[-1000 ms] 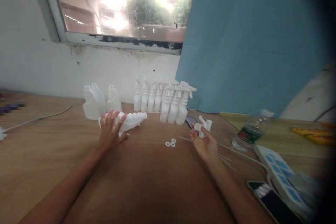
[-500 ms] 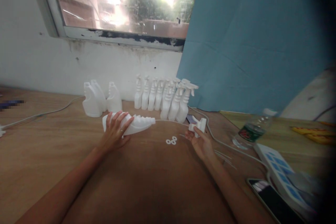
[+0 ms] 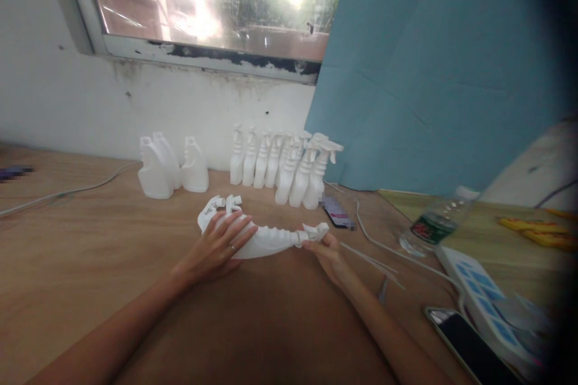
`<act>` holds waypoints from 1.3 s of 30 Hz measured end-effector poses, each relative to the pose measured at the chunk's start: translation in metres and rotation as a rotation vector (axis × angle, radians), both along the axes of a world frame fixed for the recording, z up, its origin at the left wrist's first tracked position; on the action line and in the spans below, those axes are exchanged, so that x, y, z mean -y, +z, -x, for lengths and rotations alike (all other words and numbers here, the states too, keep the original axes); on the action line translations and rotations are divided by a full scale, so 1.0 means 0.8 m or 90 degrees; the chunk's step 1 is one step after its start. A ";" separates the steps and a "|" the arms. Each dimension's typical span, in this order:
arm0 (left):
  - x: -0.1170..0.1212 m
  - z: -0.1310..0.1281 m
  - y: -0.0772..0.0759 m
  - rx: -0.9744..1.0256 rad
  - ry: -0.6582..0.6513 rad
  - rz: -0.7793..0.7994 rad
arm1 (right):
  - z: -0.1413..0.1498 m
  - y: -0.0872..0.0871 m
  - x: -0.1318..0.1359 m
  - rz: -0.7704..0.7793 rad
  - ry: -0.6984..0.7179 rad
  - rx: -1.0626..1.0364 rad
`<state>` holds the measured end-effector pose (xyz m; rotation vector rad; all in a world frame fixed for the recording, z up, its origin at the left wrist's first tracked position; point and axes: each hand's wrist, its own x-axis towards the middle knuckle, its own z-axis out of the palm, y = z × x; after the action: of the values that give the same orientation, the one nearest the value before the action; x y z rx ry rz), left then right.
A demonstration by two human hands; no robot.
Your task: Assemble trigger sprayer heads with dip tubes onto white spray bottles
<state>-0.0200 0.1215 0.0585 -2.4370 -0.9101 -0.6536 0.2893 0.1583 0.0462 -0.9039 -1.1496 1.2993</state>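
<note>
Work appears partly complete: spray bottles (image 3: pixel 285 183) stand assembled at the rear; 3 headless bottles (image 3: pixel 156 175) remain. The left hand (image 3: pixel 221 242) grips a bottle (image 3: pixel 267 244) sideways over the desk (image 3: pixel 90 240); the right hand (image 3: pixel 330 252) grips the spray head (image 3: pixel 315 231) at its mouth, full seating not verifiable. This bottle is white, with a ribbed, narrowing neck.

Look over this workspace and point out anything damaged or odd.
The window frame looks damaged along its lower edge: ragged dark patches break up the pale surface. The wall just beneath is stained. The bottle under the left hand shows no obvious damage.
</note>
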 end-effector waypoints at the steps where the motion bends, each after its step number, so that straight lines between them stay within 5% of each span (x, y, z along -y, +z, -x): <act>1: 0.001 -0.002 0.000 -0.004 -0.001 0.002 | 0.000 -0.002 0.000 -0.002 0.005 0.018; 17: 0.005 -0.004 -0.004 -0.009 -0.005 -0.005 | 0.004 0.002 0.012 -0.071 0.109 0.116; 39: 0.003 -0.004 -0.010 0.001 -0.034 -0.021 | 0.006 -0.015 0.007 -0.103 0.130 0.184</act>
<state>-0.0169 0.1188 0.0506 -2.4386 -0.8309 -0.6838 0.2848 0.1527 0.0340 -0.8914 -1.5834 1.2422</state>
